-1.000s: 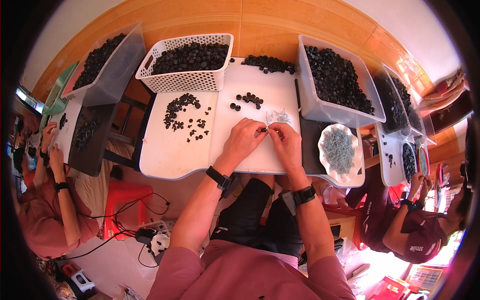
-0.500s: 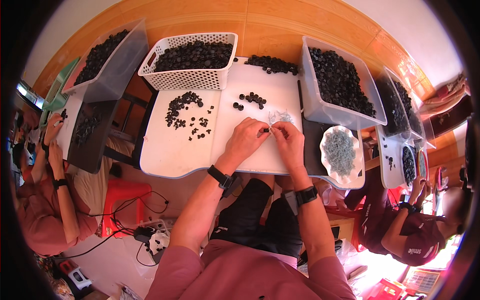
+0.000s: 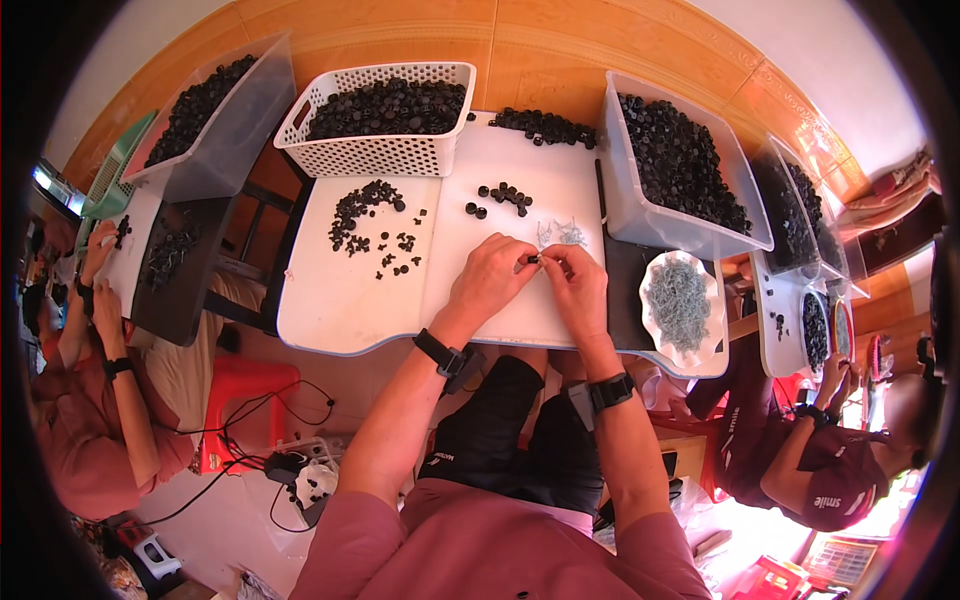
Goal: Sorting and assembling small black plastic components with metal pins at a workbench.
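Over the white table [image 3: 460, 310], my left hand [image 3: 490, 282] pinches a small black part [image 3: 532, 260] between thumb and fingers. My right hand [image 3: 578, 287] meets it there, its fingertips pressed together at the part's end; what they grip is too small to make out. Just beyond my fingers lies a loose patch of thin silvery wire pieces [image 3: 562, 234]. Farther off sits a cluster of black round caps [image 3: 508, 194]. Left of my hands are scattered small black pieces [image 3: 350, 222].
A white perforated basket [image 3: 370, 160] and a clear bin [image 3: 690, 232], both full of black parts, stand at the back. Beside my right hand is a scalloped white dish [image 3: 712, 345] of silvery pieces. Co-workers sit left [image 3: 110, 430] and right [image 3: 800, 460].
My hands stay together at nearly the same spot, with only a slight shift of the fingers around the small black part. The things on the table have not moved.
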{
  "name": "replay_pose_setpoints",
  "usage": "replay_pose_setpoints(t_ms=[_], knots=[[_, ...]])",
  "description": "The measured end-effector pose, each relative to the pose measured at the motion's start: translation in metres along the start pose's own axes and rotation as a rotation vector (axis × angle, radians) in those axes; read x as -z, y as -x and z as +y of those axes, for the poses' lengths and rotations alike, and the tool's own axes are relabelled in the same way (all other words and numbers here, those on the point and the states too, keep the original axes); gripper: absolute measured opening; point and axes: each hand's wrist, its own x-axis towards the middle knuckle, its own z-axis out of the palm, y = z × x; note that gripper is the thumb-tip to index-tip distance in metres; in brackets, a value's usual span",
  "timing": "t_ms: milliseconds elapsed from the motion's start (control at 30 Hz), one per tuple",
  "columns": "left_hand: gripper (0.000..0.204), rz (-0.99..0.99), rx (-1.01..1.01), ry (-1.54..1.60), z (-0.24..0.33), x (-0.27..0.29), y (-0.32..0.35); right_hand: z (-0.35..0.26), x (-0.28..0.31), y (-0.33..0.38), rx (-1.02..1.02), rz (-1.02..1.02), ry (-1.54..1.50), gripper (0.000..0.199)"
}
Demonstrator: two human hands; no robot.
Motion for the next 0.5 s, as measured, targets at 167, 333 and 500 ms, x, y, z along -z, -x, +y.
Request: replay_pose_setpoints(t_ms=[167,333,500], knots=[[0.013,-0.015,-0.004,0.016,0.001,0.0,0.002,0.007,-0.003,0.002,0.183,-0.006,0.123,0.009],[0.012,-0.005,0.028,0.054,0.003,0.003,0.004,-0.002,0.002,0.001,-0.03,-0.023,-0.055,0.01],[0.013,0.001,0.005,0.029,0.002,0.002,0.0,-0.002,0.005,-0.001,-0.111,-0.047,-0.078,0.012]])
